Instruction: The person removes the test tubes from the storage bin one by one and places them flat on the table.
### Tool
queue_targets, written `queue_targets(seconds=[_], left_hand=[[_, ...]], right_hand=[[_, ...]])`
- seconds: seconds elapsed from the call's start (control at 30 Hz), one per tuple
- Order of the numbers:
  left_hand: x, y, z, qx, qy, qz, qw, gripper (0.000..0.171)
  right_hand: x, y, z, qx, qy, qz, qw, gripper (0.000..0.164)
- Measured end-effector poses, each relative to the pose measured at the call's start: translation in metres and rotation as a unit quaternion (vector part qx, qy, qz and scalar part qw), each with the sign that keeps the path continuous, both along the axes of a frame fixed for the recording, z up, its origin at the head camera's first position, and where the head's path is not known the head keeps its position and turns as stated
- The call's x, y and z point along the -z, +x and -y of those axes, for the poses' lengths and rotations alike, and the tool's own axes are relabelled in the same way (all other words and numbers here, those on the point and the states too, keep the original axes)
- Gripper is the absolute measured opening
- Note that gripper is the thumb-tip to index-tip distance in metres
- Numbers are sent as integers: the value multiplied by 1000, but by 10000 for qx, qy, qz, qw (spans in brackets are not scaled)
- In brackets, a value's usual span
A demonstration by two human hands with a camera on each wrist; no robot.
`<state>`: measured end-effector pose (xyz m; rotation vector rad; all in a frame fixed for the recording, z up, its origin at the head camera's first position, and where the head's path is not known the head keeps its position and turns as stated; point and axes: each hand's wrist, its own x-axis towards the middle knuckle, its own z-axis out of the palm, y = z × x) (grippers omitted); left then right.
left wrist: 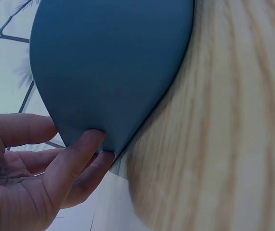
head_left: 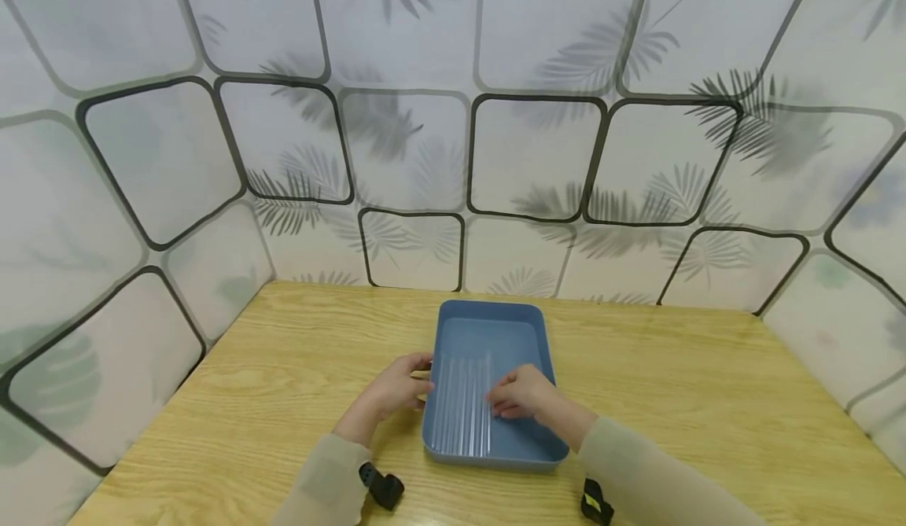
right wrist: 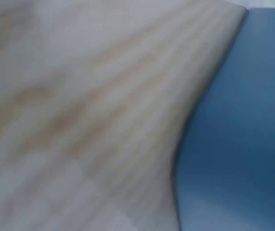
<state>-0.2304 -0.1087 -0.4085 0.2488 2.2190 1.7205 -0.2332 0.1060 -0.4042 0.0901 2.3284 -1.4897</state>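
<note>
On the tabletop (head_left: 637,400), a blue tray (head_left: 527,443) holds clear tubes (head_left: 462,420) side by side. The right hand (head_left: 525,396) bunches its fingers at the row's edge; pinching or not, I cannot tell. The left hand (head_left: 398,388), fingers spread, touches the tray's left side. Lining up tubes seems underway; the next adjustment calls for light fingertips.

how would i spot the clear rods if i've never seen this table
On the wooden table, find the blue tray with the left hand against its side. Inside, along its left half, the clear rods lie lengthwise in a row, beside the right hand's fingertips. Their glossy, see-through streaks stand out from the plain opaque tray.
</note>
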Motion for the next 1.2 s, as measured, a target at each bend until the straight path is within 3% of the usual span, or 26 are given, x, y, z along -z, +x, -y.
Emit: queue_targets(seconds=[0.5,0.93,1.2], left_hand=[[2,-3,-1,44,133,-9,9999,49],[1,-2,-1,-7,86,26,10000,49],[2,-2,-1,-80,129,48,9999,50]], right_hand=[[-31,-10,-13,105,-1300,-18,9915,29],[-34,-8,-26,-116,-1830,-2,9831,24],[-34,-7,-29,51,-1686,-13,9857,23]])
